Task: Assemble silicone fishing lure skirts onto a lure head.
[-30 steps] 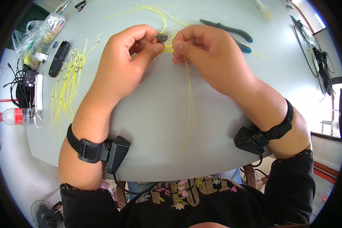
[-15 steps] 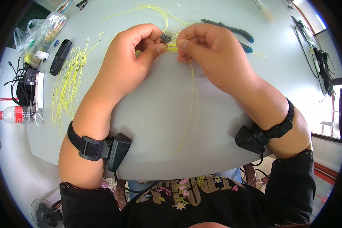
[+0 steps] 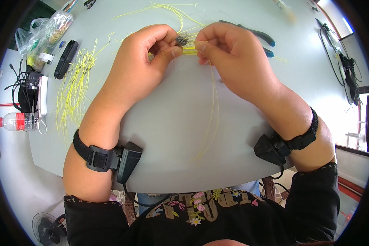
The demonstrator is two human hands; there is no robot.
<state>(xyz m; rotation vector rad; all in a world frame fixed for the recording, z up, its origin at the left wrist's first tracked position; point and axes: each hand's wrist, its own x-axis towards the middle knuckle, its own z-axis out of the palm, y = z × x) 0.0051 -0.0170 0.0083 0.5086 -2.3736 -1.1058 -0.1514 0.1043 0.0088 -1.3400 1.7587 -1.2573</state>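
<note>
Between the thumb and fingers of my left hand (image 3: 151, 51) is a small dark grey, knobbly cluster (image 3: 182, 40). Thin yellow wires (image 3: 189, 51) run from the cluster toward my right hand (image 3: 221, 45). My right thumb and forefinger are pinched on a yellow strand, and a thin loop of it (image 3: 213, 106) hangs down over the grey tabletop. Both hands are close together at the upper middle of the table. More yellow wires (image 3: 172, 9) fan out beyond my hands. The inner fingers of both hands are partly hidden.
Blue-and-black handled pliers (image 3: 258, 35) lie behind my right hand. On the left are a bundle of yellow wires (image 3: 76, 86), a black case (image 3: 66, 60), a plastic bag (image 3: 49, 33) and a bottle (image 3: 18, 121). Black cables (image 3: 346, 63) lie at the far right.
My right hand has shifted slightly right and up, away from the left hand, and the hanging loop has moved with it. The left hand keeps the cluster, almost still.
</note>
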